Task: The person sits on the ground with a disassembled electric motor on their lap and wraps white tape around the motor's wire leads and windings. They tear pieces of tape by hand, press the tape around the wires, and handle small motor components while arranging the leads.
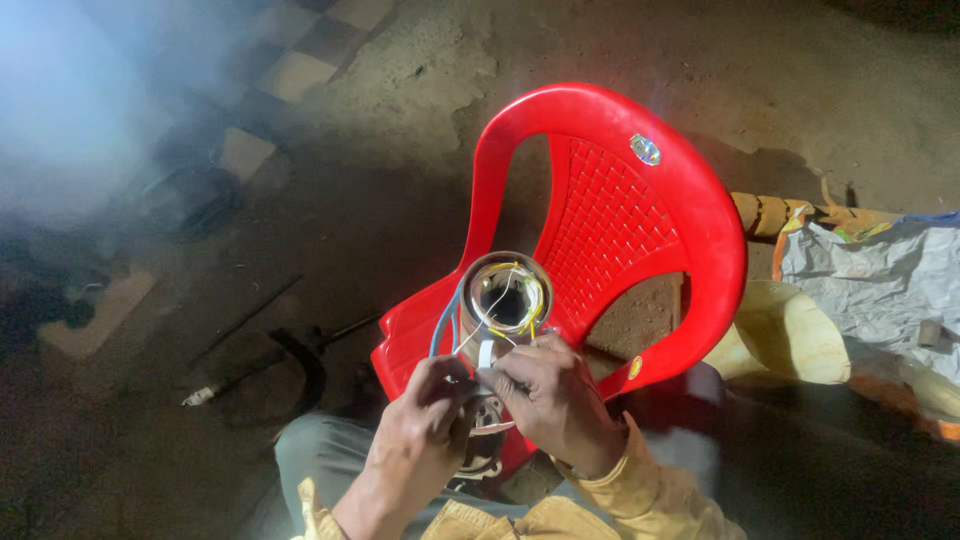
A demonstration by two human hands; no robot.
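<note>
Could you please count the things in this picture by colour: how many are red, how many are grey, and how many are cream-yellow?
Red: 1, the plastic chair
Grey: 1, the crumpled sheet
Cream-yellow: 1, the rounded container
Total: 3
The left hand and right hand hold a metal motor body with wires, not counted here.

The motor point(503, 300) rests on the chair point(640, 220), sacks point(870, 280) to its right.

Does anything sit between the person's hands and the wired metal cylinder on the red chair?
Nothing visible does. The left hand and right hand already grip the metal cylinder at its lower end, on the red chair.
</note>
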